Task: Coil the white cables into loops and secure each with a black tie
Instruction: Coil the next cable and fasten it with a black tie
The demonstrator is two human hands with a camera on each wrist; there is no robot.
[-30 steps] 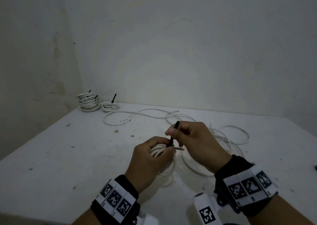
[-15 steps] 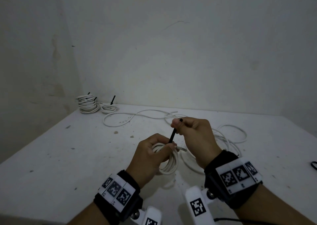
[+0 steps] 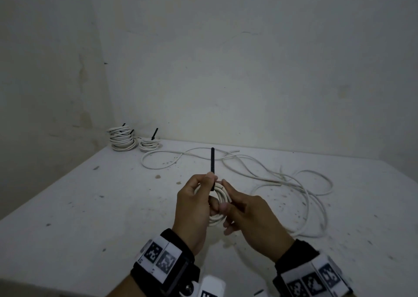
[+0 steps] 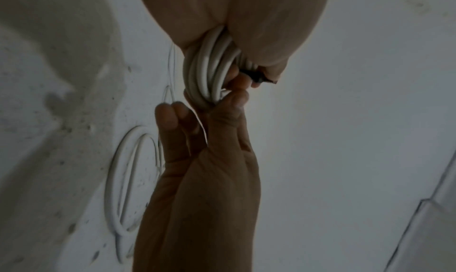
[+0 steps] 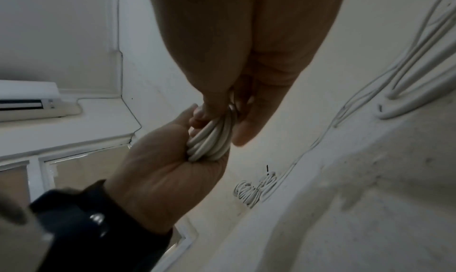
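bench [image 3: 67, 217]: white, speckled top, pushed into a wall corner; both hands work above its near-middle.
loose cables [image 3: 305, 197]: white, uncoiled, sprawled from the far middle of the bench toward its right edge.
finished coils [image 3: 122, 138]: two white bundles in the far-left corner, just beside each other, black tie tails sticking up.
right hand [image 3: 253, 217]: thumb and index finger pinch the right side of the coil; other fingers loosely curled below it.
left hand [image 3: 192, 208]: fingers curled round the left side of the coil, thumb and fingertips pinching the tie at its base.
coil [image 3: 220, 192]: small white loop bundle, held off the bench between the two hands.
black tie [image 3: 212, 165]: wraps the top of the coil, free tail standing near upright above the left hand's fingertips.
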